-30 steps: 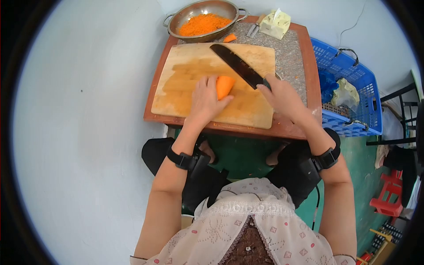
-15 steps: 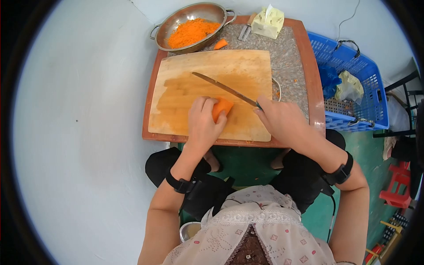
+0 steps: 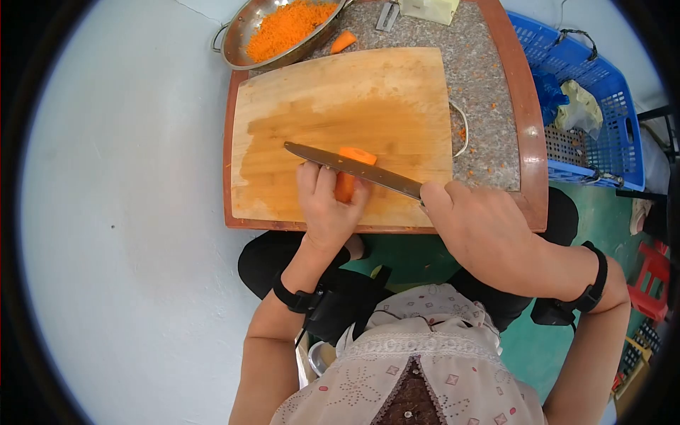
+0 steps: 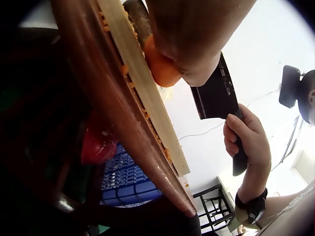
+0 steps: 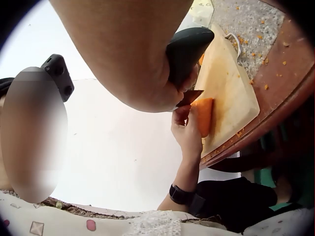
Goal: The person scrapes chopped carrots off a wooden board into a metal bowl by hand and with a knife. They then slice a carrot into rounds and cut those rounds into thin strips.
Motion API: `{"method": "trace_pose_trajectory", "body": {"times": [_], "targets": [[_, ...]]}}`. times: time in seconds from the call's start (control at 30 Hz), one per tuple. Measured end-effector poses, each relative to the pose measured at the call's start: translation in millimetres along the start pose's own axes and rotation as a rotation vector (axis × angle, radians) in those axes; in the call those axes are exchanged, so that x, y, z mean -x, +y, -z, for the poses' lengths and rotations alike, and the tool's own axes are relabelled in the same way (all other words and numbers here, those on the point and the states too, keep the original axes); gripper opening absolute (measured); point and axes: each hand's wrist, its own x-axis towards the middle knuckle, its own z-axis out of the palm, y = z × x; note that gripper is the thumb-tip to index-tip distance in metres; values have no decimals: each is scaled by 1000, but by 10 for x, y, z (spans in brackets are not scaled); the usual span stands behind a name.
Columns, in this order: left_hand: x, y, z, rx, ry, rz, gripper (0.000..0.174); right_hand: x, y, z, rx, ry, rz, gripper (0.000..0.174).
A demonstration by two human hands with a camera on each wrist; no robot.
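On the wooden cutting board [image 3: 397, 92] lies a thick carrot piece [image 3: 346, 185], which my left hand [image 3: 329, 212] grips near the board's front edge. My right hand [image 3: 485, 230] holds a cleaver [image 3: 386, 178] by its dark handle [image 5: 189, 51]. In the head view the blade crosses over the carrot, tip toward the left, with its spine facing up. From the left wrist view, the broad dark blade [image 4: 216, 96] stands upright beside my left hand, and the carrot [image 4: 160, 66] shows under the fingers.
A metal pan [image 3: 234, 39] of shredded carrot [image 3: 287, 32] stands at the back left. Near it lie a small carrot chunk [image 3: 343, 42] and a peeler-like metal tool [image 3: 387, 17]. A tissue pack [image 3: 431, 8] is at the back; a blue basket [image 3: 602, 152] stands right of the table.
My right hand has brought the cleaver down and left, from beside the carrot to across it. My left hand keeps its grip while the carrot has turned. The head view has shifted.
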Motion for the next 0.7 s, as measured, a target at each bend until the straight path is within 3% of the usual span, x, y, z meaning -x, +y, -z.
{"method": "trace_pose_trajectory", "body": {"times": [0.2,0.7], "targets": [[-34,18,4,-52,5,-66,31,-3,-10,-31,43,-9,1,18],[-6,51,-16,27,26,-31,36,-18,-43,-16,25,-44,7,19]]}}
